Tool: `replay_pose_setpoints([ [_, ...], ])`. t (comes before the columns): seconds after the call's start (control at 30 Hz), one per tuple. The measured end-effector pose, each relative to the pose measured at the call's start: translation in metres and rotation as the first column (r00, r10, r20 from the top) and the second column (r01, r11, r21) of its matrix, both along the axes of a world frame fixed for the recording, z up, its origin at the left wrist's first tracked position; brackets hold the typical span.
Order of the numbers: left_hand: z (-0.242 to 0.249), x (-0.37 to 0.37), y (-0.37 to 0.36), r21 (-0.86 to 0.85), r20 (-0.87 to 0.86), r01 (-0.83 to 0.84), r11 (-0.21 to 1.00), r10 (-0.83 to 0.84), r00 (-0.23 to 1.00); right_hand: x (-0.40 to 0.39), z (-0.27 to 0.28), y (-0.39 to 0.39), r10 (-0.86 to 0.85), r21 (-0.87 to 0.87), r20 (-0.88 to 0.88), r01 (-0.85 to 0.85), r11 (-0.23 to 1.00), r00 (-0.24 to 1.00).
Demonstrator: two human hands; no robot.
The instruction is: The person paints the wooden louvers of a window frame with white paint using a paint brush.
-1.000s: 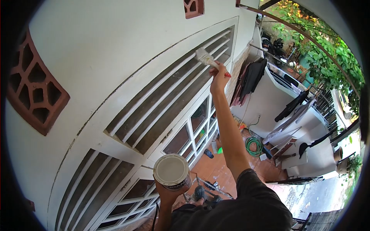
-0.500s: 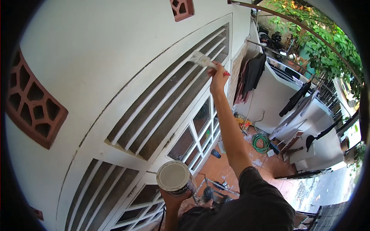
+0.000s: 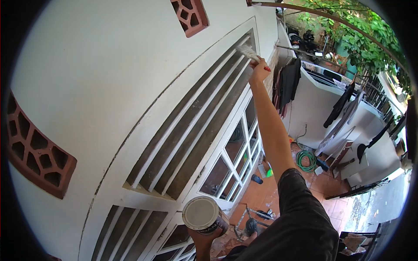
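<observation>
My right hand grips a paintbrush by its handle, whose red tip shows behind my fingers. The pale bristles lie at the upper end of the white vent slats, near the frame's corner. Down at the lower middle, my left hand is wrapped round a paint can from below. The can has a pale round top and a dark label. Whether the bristles touch a slat is hard to tell.
Below the vent is a white-framed window. Terracotta lattice blocks sit in the white wall. A coiled green hose lies on the tiled floor, with clothes hanging beyond. A metal frame stands below me.
My right hand and the brush have moved along the slats to their far upper end. The view has shifted, and the can in my left hand appears lower and slightly right.
</observation>
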State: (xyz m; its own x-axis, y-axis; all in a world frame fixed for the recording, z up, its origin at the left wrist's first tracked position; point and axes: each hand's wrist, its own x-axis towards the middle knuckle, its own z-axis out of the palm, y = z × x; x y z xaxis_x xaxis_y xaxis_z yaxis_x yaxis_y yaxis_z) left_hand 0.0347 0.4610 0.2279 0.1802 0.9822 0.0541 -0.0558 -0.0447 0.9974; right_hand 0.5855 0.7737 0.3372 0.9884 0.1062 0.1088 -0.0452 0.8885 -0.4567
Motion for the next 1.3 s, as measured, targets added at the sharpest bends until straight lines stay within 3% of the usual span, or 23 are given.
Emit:
replay_pose_setpoints([
  [0.2, 0.017, 0.013, 0.009, -0.166, 0.039, 0.137, 0.977, -0.132, 0.990, -0.062, -0.019, -0.031, 0.243, -0.157, 0.176, -0.217, 0.964, 0.954],
  [0.3, 0.013, 0.022, 0.008, -0.127, 0.046, 0.103, 0.987, -0.098, 0.994, -0.103, -0.015, -0.070, 0.411, -0.179, 0.253, -0.375, 0.910, 0.876],
  [0.4, 0.007, 0.024, 0.009, -0.116, 0.033, 0.128, 0.985, -0.125, 0.992, -0.108, -0.016, -0.084, 0.446, -0.198, 0.228, -0.408, 0.891, 0.865],
  [0.63, 0.000, 0.018, 0.004, -0.151, 0.021, 0.130, 0.980, -0.129, 0.991, -0.022, -0.005, -0.018, 0.101, -0.153, 0.132, -0.081, 0.985, 0.986],
  [0.73, -0.006, 0.012, 0.003, -0.082, 0.034, 0.084, 0.993, -0.082, 0.996, -0.013, -0.001, -0.016, 0.015, -0.078, 0.075, -0.009, 0.997, 0.997],
  [0.83, -0.020, -0.002, 0.003, -0.137, 0.001, 0.046, 0.989, -0.046, 0.999, -0.035, -0.017, -0.020, 0.124, -0.126, 0.127, -0.108, 0.986, 0.984],
  [1.03, 0.000, 0.010, 0.005, -0.183, 0.047, 0.015, 0.983, -0.007, 0.999, -0.128, -0.029, -0.074, 0.425, -0.201, 0.279, -0.380, 0.903, 0.861],
  [1.3, -0.002, 0.009, 0.001, -0.137, 0.110, 0.038, 0.990, -0.023, 0.994, -0.064, -0.023, -0.042, 0.195, -0.045, 0.162, -0.190, 0.981, 0.967],
])
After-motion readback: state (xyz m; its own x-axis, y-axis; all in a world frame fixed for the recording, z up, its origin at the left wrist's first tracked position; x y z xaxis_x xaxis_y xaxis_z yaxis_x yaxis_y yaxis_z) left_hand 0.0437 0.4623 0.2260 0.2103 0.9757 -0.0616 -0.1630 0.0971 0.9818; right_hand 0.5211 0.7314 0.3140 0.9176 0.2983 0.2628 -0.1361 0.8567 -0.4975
